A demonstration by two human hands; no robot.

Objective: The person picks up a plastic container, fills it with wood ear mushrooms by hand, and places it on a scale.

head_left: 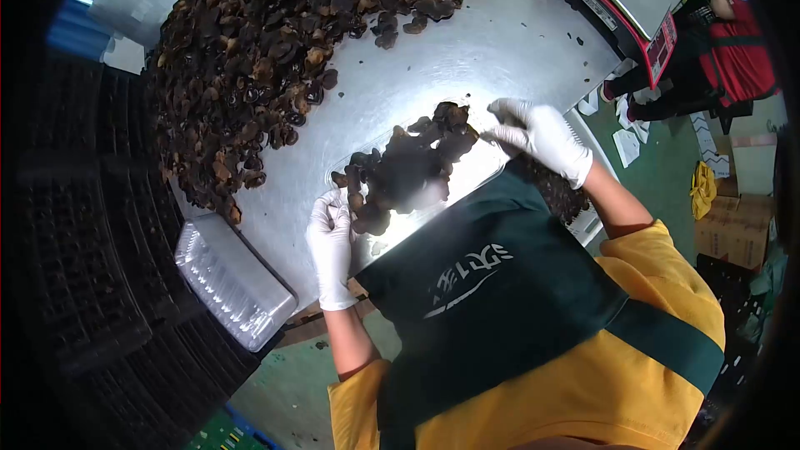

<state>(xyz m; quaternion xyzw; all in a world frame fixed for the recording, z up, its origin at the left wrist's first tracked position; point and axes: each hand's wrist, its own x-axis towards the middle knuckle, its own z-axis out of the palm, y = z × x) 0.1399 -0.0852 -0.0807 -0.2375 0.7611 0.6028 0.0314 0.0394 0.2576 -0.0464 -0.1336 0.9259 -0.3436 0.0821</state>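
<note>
Dark brown, wavy-edged pieces that look like wood ear mushrooms (pixel 408 171) lie in a low heap in front of me. A faint clear outline around them looks like a plastic tray, washed out by glare. My left hand (pixel 329 242), in a white glove, is at the heap's left end with its fingers drawn together; what they pinch, if anything, I cannot make out. At the right end, my gloved right hand (pixel 542 137) has thumb and fingers apart, their tips close to the outermost pieces.
A large mushroom pile (pixel 258 50) covers the metal table's (pixel 517 25) far left. Clear plastic trays (pixel 233 279) are stacked at the left edge. A red scale (pixel 617 0) stands far right, near a person in red (pixel 733 58). Black crates (pixel 83 225) rise at left.
</note>
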